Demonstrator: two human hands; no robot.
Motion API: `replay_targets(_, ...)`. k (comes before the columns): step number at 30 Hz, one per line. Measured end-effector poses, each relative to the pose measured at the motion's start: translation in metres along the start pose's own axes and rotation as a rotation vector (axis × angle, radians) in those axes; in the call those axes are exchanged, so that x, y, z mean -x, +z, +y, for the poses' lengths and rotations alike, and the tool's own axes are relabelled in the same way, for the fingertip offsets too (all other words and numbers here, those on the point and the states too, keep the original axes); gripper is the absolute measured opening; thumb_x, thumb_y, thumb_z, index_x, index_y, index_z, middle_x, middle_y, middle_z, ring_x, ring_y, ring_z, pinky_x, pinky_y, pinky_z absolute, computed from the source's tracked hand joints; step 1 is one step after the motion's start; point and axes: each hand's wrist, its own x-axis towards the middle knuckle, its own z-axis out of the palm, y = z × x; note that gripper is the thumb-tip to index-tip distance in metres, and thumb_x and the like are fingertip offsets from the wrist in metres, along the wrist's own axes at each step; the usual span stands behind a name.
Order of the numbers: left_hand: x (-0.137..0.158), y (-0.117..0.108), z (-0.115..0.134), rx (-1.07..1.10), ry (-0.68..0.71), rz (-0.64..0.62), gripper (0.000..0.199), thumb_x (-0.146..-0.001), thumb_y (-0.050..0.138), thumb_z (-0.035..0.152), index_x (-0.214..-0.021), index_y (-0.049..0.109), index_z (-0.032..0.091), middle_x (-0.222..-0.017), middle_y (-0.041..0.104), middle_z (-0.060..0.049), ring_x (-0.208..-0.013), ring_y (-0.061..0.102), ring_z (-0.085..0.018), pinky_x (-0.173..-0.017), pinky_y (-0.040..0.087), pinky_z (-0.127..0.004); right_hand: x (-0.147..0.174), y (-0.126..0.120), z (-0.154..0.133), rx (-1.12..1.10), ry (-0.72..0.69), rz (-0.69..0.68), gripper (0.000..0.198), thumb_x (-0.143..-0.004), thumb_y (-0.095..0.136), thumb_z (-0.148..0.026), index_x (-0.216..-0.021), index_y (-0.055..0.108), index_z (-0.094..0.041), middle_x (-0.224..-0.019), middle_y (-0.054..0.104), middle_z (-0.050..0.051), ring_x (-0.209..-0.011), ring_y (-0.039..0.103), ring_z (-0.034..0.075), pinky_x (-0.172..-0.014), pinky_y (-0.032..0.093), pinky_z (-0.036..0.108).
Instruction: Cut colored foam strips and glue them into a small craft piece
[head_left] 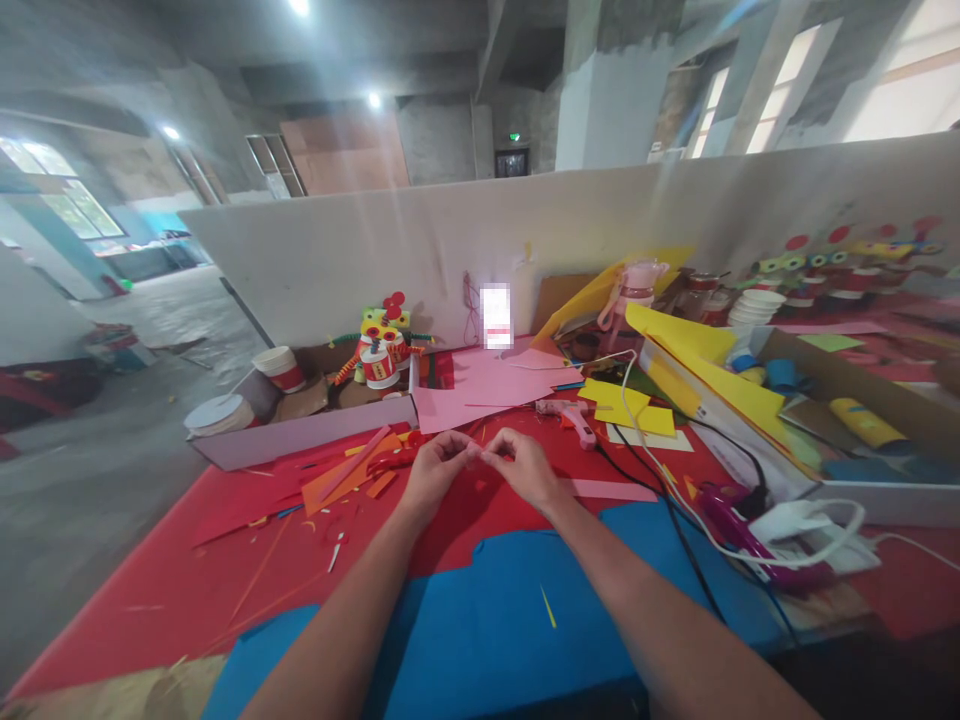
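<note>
In the middle of the table my left hand (441,468) and my right hand (523,466) meet fingertip to fingertip. Both are closed in a pinch, and whatever lies between the fingers is too small to make out. Beneath them is the red table covering (472,525), with blue sheet material (495,600) nearer to me. A pink glue gun (571,418) lies just beyond my right hand. Orange paper pieces (345,480) and small scraps are scattered left of my left hand. Pink paper sheets (495,385) lie behind both hands.
On the left stands a box (315,435) with cups and a paper-craft figure (382,345). To the right, a larger box (885,500) holds coloured paper rolls. Cables (675,535) and a purple tool (750,540) lie beside my right forearm. A white partition (360,240) closes off the back.
</note>
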Motion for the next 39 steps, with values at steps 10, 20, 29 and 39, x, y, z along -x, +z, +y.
replay_targets(10,0.0004,0.0000,-0.0028,0.000,-0.012,0.013,0.024,-0.071,0.074,0.038,-0.069,0.067,0.015,-0.061,0.064,-0.001,-0.058,0.056,-0.011,-0.059,0.043,-0.023,-0.0011,0.0006,0.0047,-0.082,-0.003,-0.012,0.030,-0.080,0.064,-0.047,-0.068,0.053,-0.021,-0.070,0.063,0.002,-0.067,0.057,0.016,-0.065,0.044,0.029)
replay_targets(20,0.0004,0.0009,-0.0034,0.021,-0.030,0.018,0.028,-0.071,0.074,0.041,-0.066,0.066,0.015,-0.059,0.064,-0.001,-0.056,0.055,-0.011,-0.056,0.043,-0.022,-0.0011,0.0015,0.0062,-0.094,0.002,-0.012,0.030,-0.080,0.063,-0.047,-0.069,0.053,-0.021,-0.071,0.065,0.003,-0.069,0.060,0.016,-0.067,0.046,0.029)
replay_targets(29,0.0000,0.0006,-0.0050,0.043,-0.031,0.018,0.026,-0.070,0.075,0.040,-0.069,0.068,0.014,-0.062,0.065,-0.002,-0.058,0.054,-0.012,-0.058,0.043,-0.022,-0.0005,0.0005,0.0047,-0.021,-0.024,0.021,0.028,-0.081,0.064,-0.043,-0.068,0.056,-0.019,-0.070,0.067,0.003,-0.067,0.061,0.016,-0.064,0.046,0.028)
replay_targets(39,0.0008,0.0017,-0.0020,0.011,-0.024,0.015,0.026,-0.069,0.074,0.040,-0.068,0.068,0.014,-0.059,0.064,-0.002,-0.057,0.055,-0.012,-0.058,0.042,-0.023,-0.0010,0.0018,0.0064,-0.004,-0.028,0.045,0.025,-0.080,0.064,-0.038,-0.067,0.055,-0.019,-0.068,0.067,0.003,-0.065,0.061,0.016,-0.061,0.045,0.027)
